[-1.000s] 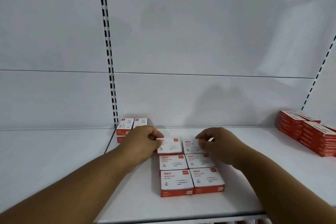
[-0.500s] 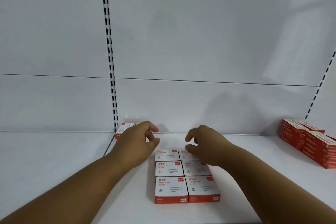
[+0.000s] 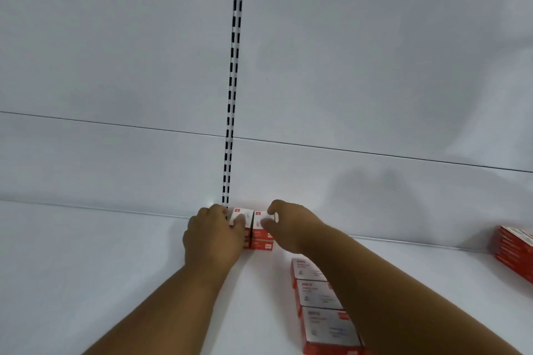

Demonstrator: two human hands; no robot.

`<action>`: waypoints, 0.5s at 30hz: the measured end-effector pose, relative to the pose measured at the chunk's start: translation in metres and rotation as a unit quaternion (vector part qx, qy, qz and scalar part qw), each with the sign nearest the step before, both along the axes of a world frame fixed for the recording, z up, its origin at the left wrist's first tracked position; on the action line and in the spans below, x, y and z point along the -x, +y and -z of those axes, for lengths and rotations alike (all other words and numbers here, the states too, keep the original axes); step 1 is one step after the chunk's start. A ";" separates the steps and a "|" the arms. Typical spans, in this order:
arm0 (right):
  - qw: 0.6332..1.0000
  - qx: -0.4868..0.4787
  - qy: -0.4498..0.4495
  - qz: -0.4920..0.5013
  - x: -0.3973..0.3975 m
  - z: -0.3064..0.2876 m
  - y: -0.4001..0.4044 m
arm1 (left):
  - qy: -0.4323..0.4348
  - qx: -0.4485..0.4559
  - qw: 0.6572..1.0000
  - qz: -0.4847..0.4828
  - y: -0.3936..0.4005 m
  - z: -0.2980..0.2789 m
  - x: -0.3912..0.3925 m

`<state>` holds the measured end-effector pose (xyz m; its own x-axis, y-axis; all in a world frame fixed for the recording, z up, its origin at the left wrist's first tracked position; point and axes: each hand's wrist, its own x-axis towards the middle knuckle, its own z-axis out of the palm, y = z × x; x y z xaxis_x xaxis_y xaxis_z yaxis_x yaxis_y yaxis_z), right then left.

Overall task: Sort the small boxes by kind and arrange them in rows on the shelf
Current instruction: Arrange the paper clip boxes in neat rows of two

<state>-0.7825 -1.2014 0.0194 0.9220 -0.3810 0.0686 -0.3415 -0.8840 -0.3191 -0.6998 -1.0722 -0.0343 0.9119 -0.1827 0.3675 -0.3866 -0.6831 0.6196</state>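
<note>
Two short stacks of white-topped red boxes stand side by side against the back panel below the slotted upright. My left hand grips the top box of the left stack, thumb on its lid. My right hand pinches the top box of the right stack between thumb and fingers. Nearer me, a row of the same white-and-red boxes runs towards the front edge, partly hidden under my right forearm.
A pile of flatter red boxes sits at the far right of the white shelf. The black-slotted upright rises along the back panel just behind the two stacks.
Both hands left the block of boxes near the front and reached back-left to the two stacks at the back panel, closing on their top boxes. The view has swung left.
</note>
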 end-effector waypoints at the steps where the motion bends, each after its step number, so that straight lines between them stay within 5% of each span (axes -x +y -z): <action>1: 1.000 -0.001 0.011 0.020 -0.005 0.001 0.003 | 0.026 -0.018 0.999 0.004 -0.001 0.002 -0.003; 9: 0.978 -0.163 -0.046 0.119 -0.016 0.002 0.010 | 0.050 0.062 0.996 0.036 0.000 -0.003 -0.005; 15: 0.874 -0.422 -0.232 0.069 0.024 -0.016 -0.007 | -0.002 0.275 0.947 0.165 0.003 -0.019 0.012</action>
